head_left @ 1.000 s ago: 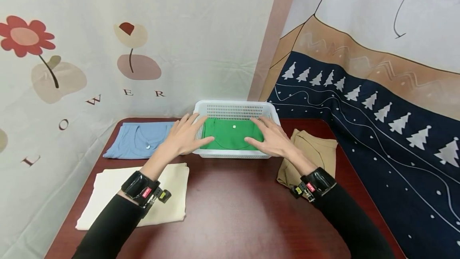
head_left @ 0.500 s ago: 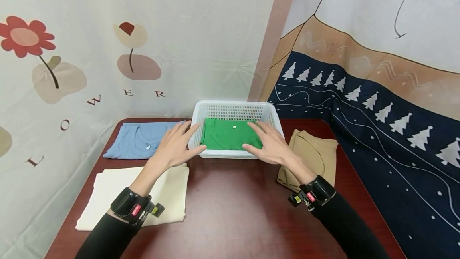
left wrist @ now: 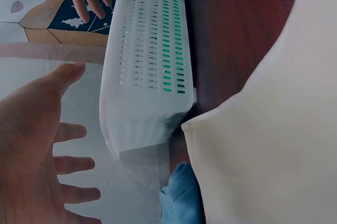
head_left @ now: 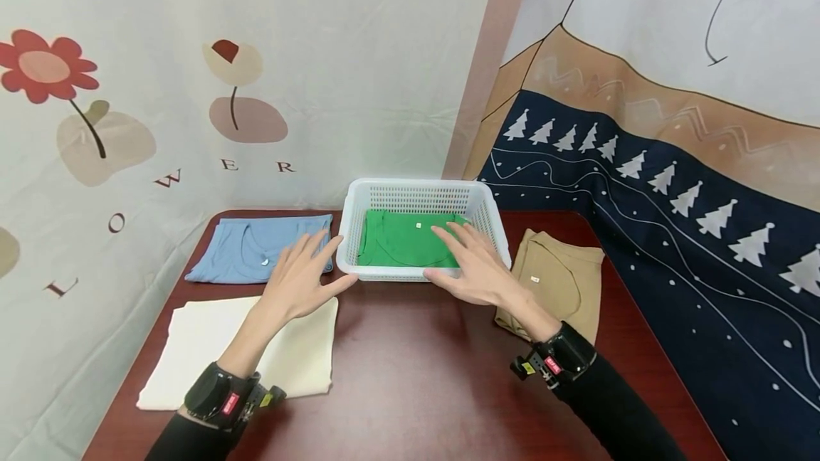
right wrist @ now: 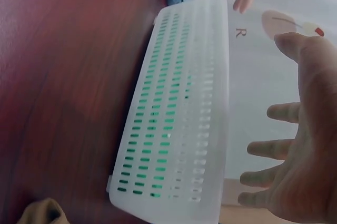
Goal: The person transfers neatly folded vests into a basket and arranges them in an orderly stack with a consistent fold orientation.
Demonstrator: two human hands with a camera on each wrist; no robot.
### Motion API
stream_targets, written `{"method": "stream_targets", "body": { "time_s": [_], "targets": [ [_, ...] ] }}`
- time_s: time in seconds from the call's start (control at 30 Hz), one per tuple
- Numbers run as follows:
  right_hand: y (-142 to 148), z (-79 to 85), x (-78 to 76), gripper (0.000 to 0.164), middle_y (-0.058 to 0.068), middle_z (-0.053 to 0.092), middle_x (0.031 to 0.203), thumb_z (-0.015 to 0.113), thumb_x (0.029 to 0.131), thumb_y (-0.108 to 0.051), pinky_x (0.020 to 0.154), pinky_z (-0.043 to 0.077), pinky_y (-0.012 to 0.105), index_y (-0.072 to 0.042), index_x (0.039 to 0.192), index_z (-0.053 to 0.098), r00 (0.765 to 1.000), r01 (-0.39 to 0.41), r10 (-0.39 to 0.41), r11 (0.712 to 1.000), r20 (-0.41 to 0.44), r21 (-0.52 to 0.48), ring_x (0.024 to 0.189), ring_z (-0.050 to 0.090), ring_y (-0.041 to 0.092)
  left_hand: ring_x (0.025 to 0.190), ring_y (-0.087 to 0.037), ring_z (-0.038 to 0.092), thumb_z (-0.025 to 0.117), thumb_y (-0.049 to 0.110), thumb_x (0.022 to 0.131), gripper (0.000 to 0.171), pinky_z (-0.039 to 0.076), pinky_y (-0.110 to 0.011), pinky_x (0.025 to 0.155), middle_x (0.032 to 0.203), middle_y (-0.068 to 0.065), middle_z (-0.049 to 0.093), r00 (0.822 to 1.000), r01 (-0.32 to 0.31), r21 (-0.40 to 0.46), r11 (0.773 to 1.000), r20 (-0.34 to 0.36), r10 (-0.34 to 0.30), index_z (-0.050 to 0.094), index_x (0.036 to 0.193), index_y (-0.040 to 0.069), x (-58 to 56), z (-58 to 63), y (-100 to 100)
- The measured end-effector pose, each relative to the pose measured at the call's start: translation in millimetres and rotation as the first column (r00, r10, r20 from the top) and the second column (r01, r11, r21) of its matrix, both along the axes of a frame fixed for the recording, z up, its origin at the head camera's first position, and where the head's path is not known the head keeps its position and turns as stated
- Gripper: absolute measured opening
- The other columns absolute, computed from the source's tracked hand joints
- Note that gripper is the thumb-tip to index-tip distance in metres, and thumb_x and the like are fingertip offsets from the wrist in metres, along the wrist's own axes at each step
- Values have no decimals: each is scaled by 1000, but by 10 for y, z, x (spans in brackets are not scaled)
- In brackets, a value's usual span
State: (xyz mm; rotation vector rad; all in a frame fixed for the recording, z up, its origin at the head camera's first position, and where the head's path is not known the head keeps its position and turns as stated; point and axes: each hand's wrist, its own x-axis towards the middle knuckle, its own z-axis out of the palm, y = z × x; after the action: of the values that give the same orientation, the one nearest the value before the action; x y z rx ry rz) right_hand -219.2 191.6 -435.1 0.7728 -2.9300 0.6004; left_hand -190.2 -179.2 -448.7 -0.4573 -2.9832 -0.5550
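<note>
Hovering left hand (head_left: 295,284) and right hand (head_left: 474,269), spread, empty; you're seemingly between garments: green shirt (head_left: 403,240) lying in slotted basket (head_left: 397,274), twelve o'clock; next move likely needing blue shirt (head_left: 233,251), eleven o'clock.

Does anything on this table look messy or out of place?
Nothing looks spilled or damaged. Only the tan garment seems slightly askew: its far edge is uneven, while the green garment lies squarely in the basket.

Reddish-brown tabletop (head_left: 410,390) under the hands (head_left: 298,280); pale flower-print cloth (head_left: 359,70) ahead and left of them; navy-and-tan tree-print cloth (head_left: 647,240) to their right; soft sheen (head_left: 391,354) below.
</note>
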Motion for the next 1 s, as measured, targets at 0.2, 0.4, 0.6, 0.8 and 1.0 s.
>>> {"method": "stream_targets", "body": {
  "time_s": [0.2, 0.4, 0.6, 0.8, 1.0],
  "targets": [
    [-92, -9, 123, 91, 17, 35, 184, 70, 103, -68, 137, 21, 80, -28, 178, 37, 999, -40, 40, 999, 22, -14, 173, 25, 53, 170, -56, 27, 65, 69, 106, 88, 19, -88, 131, 184, -20, 35, 998, -47, 8, 999, 32, 47, 43, 175, 20, 133, -40, -109],
    [-211, -21, 247, 92, 14, 32, 186, 69, 103, -69, 139, 18, 78, -31, 179, 34, 996, -74, 75, 997, 45, -17, 175, 22, 50, 171, -56, 24, 64, 71, 106, 89, 15, -88, 131, 184, -20, 33, 995, -87, 15, 996, 47, 86, 42, 176, 20, 249, -101, -244],
    [-326, -66, 351, 94, 15, 33, 186, 70, 102, -68, 140, 19, 75, -29, 179, 34, 993, -115, 115, 993, 13, 15, 174, 23, 51, 170, -58, 25, 64, 71, 106, 88, 19, -89, 128, 183, -22, 35, 992, -119, 15, 993, 44, 118, 43, 175, 21, 381, -160, -396],
    [-458, -143, 455, 92, 15, 36, 184, 69, 103, -68, 140, 22, 73, -26, 178, 36, 986, -163, 163, 987, -32, 15, 174, 27, 49, 167, -59, 27, 66, 70, 105, 89, 21, -90, 125, 181, -24, 36, 988, -151, 11, 988, 34, 150, 43, 175, 19, 526, -197, -577],
    [-613, -190, 546, 89, 16, 46, 177, 72, 102, -63, 140, 29, 66, -20, 174, 44, 967, -229, 227, 973, -117, -4, 168, 40, 45, 165, -63, 27, 66, 72, 105, 94, 20, -91, 124, 180, -29, 35, 978, -203, 24, 979, 63, 201, 43, 174, 14, 657, -274, -781]
  ]
}}
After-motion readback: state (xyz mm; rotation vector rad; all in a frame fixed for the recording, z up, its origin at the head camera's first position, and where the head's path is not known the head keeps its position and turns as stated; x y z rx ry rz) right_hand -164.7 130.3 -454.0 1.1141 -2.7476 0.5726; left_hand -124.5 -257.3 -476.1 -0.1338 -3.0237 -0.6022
